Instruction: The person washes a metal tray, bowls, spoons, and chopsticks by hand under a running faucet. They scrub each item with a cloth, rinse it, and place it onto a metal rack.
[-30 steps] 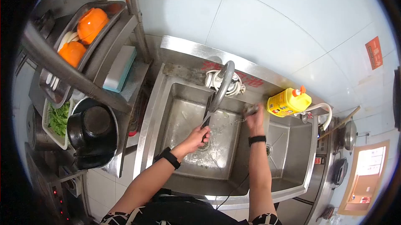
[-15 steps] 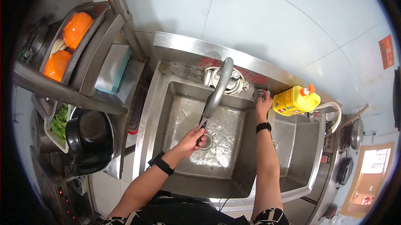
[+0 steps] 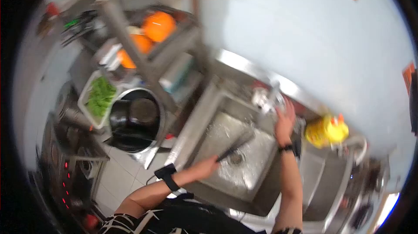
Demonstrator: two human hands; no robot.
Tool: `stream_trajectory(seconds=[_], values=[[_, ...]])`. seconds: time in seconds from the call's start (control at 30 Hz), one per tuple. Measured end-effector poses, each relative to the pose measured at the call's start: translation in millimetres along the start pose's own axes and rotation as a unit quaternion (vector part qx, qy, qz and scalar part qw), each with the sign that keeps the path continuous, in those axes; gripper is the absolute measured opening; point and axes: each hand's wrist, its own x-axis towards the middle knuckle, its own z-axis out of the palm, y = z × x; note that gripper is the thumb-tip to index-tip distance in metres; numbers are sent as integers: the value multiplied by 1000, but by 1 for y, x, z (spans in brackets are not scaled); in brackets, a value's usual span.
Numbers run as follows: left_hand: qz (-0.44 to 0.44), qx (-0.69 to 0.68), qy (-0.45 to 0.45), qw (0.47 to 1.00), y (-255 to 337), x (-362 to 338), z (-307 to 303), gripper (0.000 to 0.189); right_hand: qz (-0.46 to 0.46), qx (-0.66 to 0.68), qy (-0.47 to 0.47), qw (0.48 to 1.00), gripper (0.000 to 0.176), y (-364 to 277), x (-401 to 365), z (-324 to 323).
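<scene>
Your left hand (image 3: 208, 165) is closed around the handle of a dark knife (image 3: 237, 144), with the blade out over the sink (image 3: 193, 123). Your right hand (image 3: 285, 123) is up at the tap (image 3: 266, 97), and blur hides whether it grips. This looks like rinsing, so next hold the blade steady, edge turned away.

heavy motion blur throughout, fisheye bending and black vignette at the edges, bright even light off pale wall

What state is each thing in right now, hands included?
left hand, grip shut on dark tool
dark tool, held slanting over sink
right hand, raised by tap, grip blurred
yellow bottle, lying on its side
black pot, upright beside sink
orange bowls, resting on rack
</scene>
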Motion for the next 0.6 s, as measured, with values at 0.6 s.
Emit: stream_trajectory(seconds=[0.6], values=[[5, 119, 127, 985, -11, -164, -52, 25, 84, 272, -171, 943, 29, -69, -311, -89]])
